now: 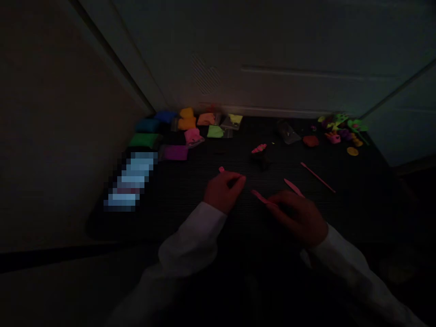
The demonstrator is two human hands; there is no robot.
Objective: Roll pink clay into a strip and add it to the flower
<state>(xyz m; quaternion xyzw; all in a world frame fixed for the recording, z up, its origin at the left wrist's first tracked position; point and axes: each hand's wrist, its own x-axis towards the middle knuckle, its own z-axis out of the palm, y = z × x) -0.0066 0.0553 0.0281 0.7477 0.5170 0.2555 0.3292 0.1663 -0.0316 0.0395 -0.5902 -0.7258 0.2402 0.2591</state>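
My left hand (223,193) is closed in a pinch above the dark table; what sits between its fingertips, if anything, is too dark to make out. A small pink bit (221,169) shows just behind its knuckles. My right hand (299,218) is closed on a pink modelling tool (259,196), whose flat end points toward my left hand. Beside the right knuckles lies a pink knife-shaped tool (293,186), partly hidden by that hand. Farther back, a dark brown clay piece (261,161) lies against a bumpy pink piece (259,148).
A slim pink stick (318,177) lies at right. Colored clay packets (175,153) line the back left, near a blurred bright screen (131,181). Clay flowers (345,127), a red lump (310,141) and a clear bag (286,131) sit at back right, before a pale wall (306,91).
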